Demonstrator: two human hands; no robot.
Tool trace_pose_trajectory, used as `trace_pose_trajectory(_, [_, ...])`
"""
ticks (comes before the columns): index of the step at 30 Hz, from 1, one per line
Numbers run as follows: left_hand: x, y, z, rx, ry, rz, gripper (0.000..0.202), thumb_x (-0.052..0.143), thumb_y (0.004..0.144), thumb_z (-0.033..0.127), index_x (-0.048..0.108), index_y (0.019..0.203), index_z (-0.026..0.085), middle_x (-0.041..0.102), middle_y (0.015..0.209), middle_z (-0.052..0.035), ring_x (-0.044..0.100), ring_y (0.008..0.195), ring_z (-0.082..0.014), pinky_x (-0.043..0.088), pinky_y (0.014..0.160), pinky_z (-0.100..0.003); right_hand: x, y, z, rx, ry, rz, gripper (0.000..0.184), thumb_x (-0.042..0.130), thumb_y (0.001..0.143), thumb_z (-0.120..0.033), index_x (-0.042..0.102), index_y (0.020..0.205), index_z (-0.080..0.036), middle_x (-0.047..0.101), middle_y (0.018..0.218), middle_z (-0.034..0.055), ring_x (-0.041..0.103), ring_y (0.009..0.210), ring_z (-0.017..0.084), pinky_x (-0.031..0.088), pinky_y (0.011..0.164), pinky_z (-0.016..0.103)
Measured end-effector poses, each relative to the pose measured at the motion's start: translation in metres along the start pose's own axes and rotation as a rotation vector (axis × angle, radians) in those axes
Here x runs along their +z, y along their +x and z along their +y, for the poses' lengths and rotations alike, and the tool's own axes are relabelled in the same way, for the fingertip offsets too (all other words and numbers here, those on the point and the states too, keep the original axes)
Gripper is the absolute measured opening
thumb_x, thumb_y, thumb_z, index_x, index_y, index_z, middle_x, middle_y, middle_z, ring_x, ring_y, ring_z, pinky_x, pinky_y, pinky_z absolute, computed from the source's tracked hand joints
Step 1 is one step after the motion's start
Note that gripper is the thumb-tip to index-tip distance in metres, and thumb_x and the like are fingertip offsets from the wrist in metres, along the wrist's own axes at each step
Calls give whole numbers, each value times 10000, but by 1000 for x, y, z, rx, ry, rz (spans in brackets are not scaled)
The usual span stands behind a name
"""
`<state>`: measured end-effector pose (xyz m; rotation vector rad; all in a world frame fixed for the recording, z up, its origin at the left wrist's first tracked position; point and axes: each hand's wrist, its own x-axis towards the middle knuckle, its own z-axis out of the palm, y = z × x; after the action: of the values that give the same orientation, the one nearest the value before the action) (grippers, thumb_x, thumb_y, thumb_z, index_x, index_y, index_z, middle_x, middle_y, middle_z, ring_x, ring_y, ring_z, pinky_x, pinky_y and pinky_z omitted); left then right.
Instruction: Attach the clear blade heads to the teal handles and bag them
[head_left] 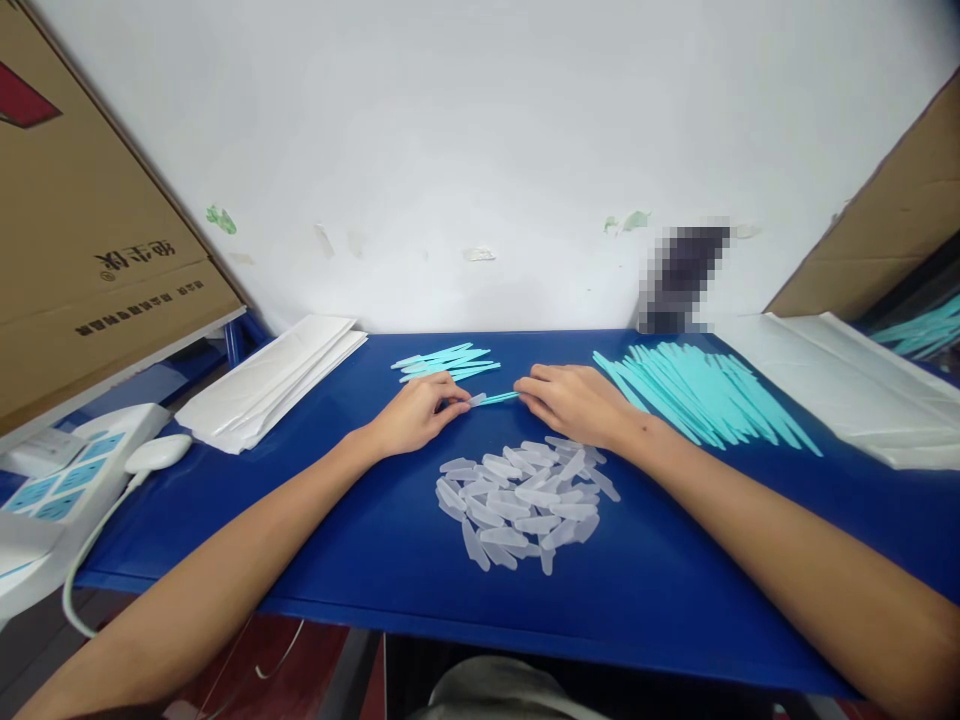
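My left hand (420,412) and my right hand (574,400) meet over the blue table (360,540), both pinched on one thin turquoise stick (496,398). A clear plastic cap (477,399) sits on the stick's left end, between my left fingertips. Just in front of my hands lies a heap of several clear plastic caps (525,500). A small row of capped turquoise sticks (446,362) lies behind my left hand. A large fan of bare turquoise sticks (705,395) lies to the right of my right hand.
White plastic bags are stacked at the left (270,380) and at the right (847,385). Cardboard boxes stand at the far left (90,230) and far right (892,220). A white power strip (60,480) with a plug and cable sits at the left edge.
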<state>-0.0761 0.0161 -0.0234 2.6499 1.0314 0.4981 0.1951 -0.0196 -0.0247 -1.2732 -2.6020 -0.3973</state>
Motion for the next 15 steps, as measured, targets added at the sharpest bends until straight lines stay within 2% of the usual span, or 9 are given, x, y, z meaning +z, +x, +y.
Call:
trace_pose_trajectory(4, [2,0,-2,-20,-79,53,306,517,988,385,757,1072,214,716,998,-64,639,816,-173,488,723,-294,-3,0,-3,16,26,-36,352,332,1051,-317,661,1060,-193,652,906,48,556,691,144,220,575,311])
trace_pose_trajectory(9, [-2,2,1,-124,-157,170,235,622,918,350,775,1009,196,763,921,-47,668,777,-165,495,680,-272,-5,-1,0,46,68,-62,367,318,1051,-309,668,1054,-200,659,881,43,556,677,143,203,566,311])
trace_pose_trajectory(15, [-6,2,1,-193,-237,123,152,744,800,328,767,835,182,732,728,-23,636,655,-143,482,633,-259,-2,-3,3,71,95,-56,373,312,1048,-311,671,1064,-212,661,875,34,561,686,149,202,576,310])
